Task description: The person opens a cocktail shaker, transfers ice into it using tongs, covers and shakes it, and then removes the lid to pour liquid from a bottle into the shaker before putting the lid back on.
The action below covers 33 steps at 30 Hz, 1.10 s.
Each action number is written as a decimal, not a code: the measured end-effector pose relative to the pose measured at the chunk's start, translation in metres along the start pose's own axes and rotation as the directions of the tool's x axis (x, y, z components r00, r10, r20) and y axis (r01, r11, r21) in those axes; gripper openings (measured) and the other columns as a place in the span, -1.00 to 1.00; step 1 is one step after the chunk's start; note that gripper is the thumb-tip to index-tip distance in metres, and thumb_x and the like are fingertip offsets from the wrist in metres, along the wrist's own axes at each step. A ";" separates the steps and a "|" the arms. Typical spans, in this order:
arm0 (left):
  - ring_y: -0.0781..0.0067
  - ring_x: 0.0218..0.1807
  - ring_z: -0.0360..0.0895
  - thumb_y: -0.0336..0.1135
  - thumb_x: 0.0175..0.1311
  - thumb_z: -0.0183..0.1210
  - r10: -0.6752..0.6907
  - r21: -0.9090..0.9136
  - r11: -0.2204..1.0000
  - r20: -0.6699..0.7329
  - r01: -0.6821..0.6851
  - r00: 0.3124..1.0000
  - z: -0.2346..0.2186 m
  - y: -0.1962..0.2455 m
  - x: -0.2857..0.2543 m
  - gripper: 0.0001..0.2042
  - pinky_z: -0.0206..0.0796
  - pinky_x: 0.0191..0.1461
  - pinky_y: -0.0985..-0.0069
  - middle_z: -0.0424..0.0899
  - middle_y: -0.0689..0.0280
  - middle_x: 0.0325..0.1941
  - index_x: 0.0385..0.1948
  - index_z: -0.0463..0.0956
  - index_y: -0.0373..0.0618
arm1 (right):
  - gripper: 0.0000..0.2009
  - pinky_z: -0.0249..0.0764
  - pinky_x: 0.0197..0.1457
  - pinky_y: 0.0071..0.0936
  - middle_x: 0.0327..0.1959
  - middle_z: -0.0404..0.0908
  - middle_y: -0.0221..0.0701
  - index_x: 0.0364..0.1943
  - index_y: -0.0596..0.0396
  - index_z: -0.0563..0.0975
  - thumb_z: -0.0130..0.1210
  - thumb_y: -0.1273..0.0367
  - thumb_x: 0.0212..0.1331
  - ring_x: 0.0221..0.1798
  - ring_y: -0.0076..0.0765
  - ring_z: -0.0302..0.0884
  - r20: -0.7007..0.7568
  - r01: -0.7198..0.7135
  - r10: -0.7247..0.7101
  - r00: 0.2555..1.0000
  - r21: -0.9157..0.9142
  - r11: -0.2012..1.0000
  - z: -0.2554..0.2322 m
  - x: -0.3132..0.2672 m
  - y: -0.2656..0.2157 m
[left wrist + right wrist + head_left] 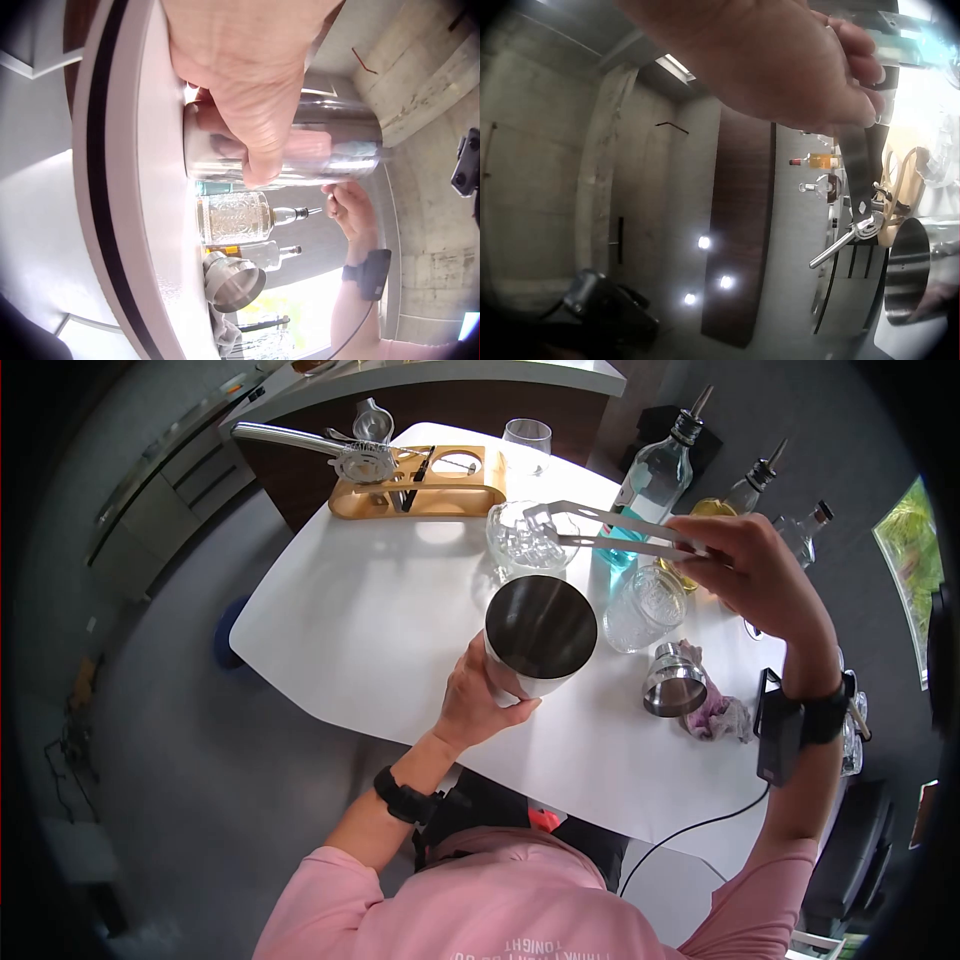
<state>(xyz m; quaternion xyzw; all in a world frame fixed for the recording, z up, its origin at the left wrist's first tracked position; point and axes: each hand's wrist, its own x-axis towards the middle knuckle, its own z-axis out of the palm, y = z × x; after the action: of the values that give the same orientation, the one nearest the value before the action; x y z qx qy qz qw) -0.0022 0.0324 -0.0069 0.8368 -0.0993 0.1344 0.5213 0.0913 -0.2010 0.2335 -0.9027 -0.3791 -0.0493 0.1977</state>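
A metal shaker cup (541,630) stands on the white table, its dark inside facing the head camera. The left hand (478,698) grips its lower side; in the left wrist view the thumb of the left hand (247,97) lies along the shiny cup (322,142). Metal tongs (620,545) are pinched in the right hand (755,575), their tips at a glass bowl of ice (530,538) behind the cup. In the right wrist view the tongs (857,172) extend down from the right hand (780,71), with the cup (909,270) at lower right.
A wooden stand (450,500) with bar tools is at the back left, a drinking glass (527,440) behind. To the right are a blue-liquid bottle (650,480), a patterned glass (643,610), a jigger (674,682), a cloth (718,715) and a cable (690,827).
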 end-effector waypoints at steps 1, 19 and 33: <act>0.07 0.10 0.39 -0.23 -0.31 0.42 0.008 0.021 1.000 -0.008 -0.008 1.000 0.000 -0.001 0.000 -0.07 0.30 0.12 0.29 0.40 0.11 0.07 0.20 0.02 -0.17 | -0.74 0.35 -0.46 -0.49 -0.57 0.52 -0.32 -0.19 0.14 0.57 0.13 0.55 -0.05 -0.57 -0.46 0.44 -0.009 0.071 -0.071 0.997 -0.003 0.997 -0.006 -0.009 -0.001; 0.11 0.06 0.44 -0.23 -0.30 0.41 -0.014 0.006 1.000 0.006 0.014 1.000 0.001 0.001 0.001 -0.10 0.31 0.10 0.33 0.43 0.09 0.04 0.17 0.04 -0.20 | -0.78 0.46 -0.23 -0.26 -0.47 0.59 -0.21 -0.27 0.15 0.58 0.12 0.58 -0.09 -0.34 -0.10 0.56 -0.007 0.085 -0.094 0.996 -0.358 0.930 0.020 0.023 -0.010; 0.14 0.07 0.43 -0.24 -0.29 0.40 -0.026 -0.068 0.997 0.020 0.027 0.999 -0.001 0.001 0.001 -0.11 0.31 0.11 0.33 0.43 0.12 0.04 0.18 0.06 -0.20 | -0.78 0.47 -0.10 -0.26 -0.34 0.60 -0.17 -0.37 0.08 0.60 -0.04 0.56 -0.08 -0.20 -0.05 0.56 0.042 -0.177 0.206 0.978 -0.360 0.916 0.139 0.089 0.047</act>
<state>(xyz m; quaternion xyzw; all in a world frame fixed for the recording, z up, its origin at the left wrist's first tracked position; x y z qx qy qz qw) -0.0017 0.0324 -0.0053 0.8211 -0.0976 0.1159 0.5502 0.1788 -0.1171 0.1117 -0.9575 -0.2813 -0.0612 0.0207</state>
